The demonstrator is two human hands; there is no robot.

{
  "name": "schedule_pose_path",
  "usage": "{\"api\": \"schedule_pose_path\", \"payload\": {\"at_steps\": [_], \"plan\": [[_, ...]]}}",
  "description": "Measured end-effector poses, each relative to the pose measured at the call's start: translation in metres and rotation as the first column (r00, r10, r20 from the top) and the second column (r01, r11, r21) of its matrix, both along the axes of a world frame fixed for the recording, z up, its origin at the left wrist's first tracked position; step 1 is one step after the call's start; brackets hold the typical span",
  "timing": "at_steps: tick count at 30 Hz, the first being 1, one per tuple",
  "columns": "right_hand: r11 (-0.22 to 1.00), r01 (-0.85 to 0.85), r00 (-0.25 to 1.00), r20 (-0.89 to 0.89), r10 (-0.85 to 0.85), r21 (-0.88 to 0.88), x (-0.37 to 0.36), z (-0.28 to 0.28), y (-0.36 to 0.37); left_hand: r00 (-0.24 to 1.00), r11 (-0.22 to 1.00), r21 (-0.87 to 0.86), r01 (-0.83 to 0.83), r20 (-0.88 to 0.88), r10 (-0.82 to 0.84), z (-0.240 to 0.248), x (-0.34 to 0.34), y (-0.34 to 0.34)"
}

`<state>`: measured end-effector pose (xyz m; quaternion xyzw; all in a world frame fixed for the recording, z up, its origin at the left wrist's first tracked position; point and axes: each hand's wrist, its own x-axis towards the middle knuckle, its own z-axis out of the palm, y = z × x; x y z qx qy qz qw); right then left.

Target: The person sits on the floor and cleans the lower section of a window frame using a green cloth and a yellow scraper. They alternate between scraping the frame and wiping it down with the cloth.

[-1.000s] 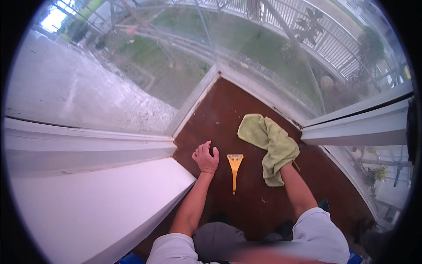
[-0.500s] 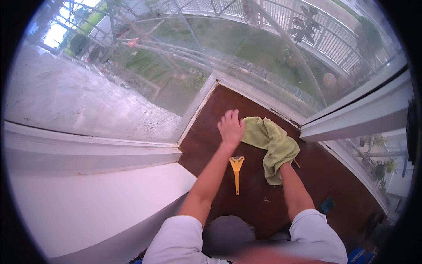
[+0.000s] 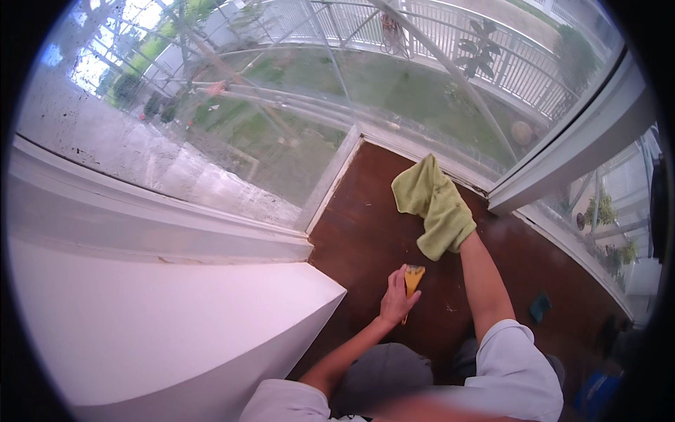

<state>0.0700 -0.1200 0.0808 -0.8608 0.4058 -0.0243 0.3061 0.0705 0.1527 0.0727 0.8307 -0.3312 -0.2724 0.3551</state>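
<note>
My left hand is closed around a yellow scraper, whose wide head points away from me over the reddish-brown floor. A green cloth is draped over my right hand and hides its fingers. Only the right wrist and forearm show below the cloth. The cloth is bunched near the far corner, by the white frame, farther from me than the scraper.
White-framed windows meet at the far corner, with a garden and white fence outside. A white boxed ledge stands at the left. A small teal object lies on the brown floor at the right.
My left hand has come back from beside the cloth and taken hold of the scraper, which lay on the floor. My right hand has shifted the cloth slightly farther away.
</note>
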Motion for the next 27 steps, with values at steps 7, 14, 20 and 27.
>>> {"api": "schedule_pose_path", "payload": {"at_steps": [7,14,20,27], "plan": [[0.996,-0.058,0.986,0.153,0.068,-0.065,0.149,0.002,-0.015,0.799,0.972,-0.085,-0.218,0.556,0.228,-0.042,0.087,0.026],[0.995,-0.058,0.995,0.082,0.065,-0.086,0.229,-0.02,-0.017,0.766,0.984,0.0,-0.177,0.628,0.137,-0.064,0.085,0.029],[0.949,-0.306,0.93,-0.189,0.314,0.073,0.244,0.018,-0.037,0.768,0.982,-0.001,-0.187,0.624,0.146,-0.055,0.089,0.025],[0.972,-0.222,0.972,-0.092,0.215,-0.077,0.247,0.035,-0.014,0.748,0.978,-0.006,-0.208,0.644,0.163,-0.055,0.087,0.025]]}}
